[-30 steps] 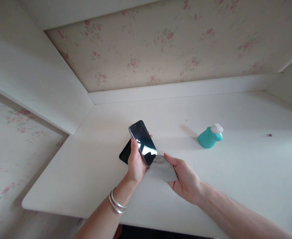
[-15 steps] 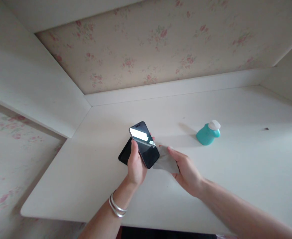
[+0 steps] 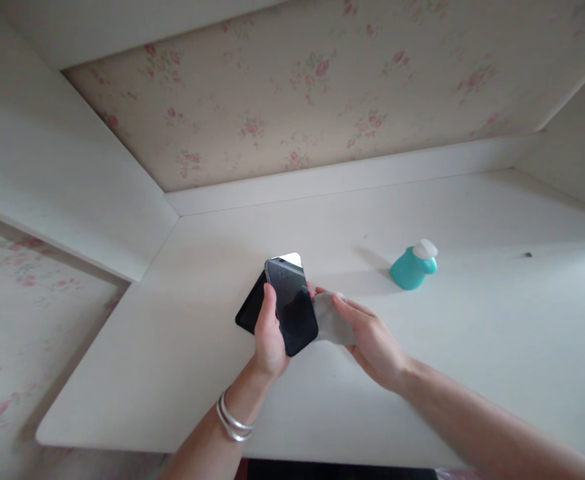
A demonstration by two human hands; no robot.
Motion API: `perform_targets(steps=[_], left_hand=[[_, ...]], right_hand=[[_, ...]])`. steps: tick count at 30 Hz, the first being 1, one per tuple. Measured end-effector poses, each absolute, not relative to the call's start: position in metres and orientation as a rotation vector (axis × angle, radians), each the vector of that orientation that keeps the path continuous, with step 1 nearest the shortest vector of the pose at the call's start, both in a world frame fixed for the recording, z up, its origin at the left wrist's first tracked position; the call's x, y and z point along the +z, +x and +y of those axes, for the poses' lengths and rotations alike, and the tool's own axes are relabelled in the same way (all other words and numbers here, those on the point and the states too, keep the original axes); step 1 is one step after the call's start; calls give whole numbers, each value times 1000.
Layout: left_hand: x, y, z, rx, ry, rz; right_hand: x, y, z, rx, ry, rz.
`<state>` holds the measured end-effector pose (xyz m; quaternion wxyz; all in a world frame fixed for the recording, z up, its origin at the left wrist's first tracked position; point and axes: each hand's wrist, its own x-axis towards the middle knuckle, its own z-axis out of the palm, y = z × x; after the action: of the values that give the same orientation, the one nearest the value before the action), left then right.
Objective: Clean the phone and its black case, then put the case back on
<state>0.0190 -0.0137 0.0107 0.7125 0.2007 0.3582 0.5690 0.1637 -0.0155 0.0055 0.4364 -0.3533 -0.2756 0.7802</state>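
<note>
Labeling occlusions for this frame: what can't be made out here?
- Black object on the table, head view: mostly hidden behind the left hand and the phone; what it is cannot be told.
- Grey cloth: partly covered by the right hand.
- Dark speck: too small to identify.
- Teal bottle: any label is unreadable.

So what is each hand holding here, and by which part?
The left hand grips the glossy black smartphone by its long side edges, near the lower end. The right hand pinches the small grey cloth at its near edge, beside the phone.
</note>
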Motion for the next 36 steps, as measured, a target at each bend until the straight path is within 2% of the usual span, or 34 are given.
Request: perform_targets(steps=[8,22,27,31,33,36], left_hand=[[4,26,-14,1251,507,800],[14,19,-19,928,458,730],[12,21,-23,764,552,803],[13,21,-25,675,577,789],[14,21,-26,630,571,794],[12,22,-27,601,546,802]], right_hand=[[7,164,-13,1947,-823,-688],[12,181,-3,1729,-939,-676],[13,186,1,1534,-942,-899],[12,189,-5,1533,-958,-1195],[12,192,-8,1420,-978,-1396],[14,195,-9,1011,-944,-1729]])
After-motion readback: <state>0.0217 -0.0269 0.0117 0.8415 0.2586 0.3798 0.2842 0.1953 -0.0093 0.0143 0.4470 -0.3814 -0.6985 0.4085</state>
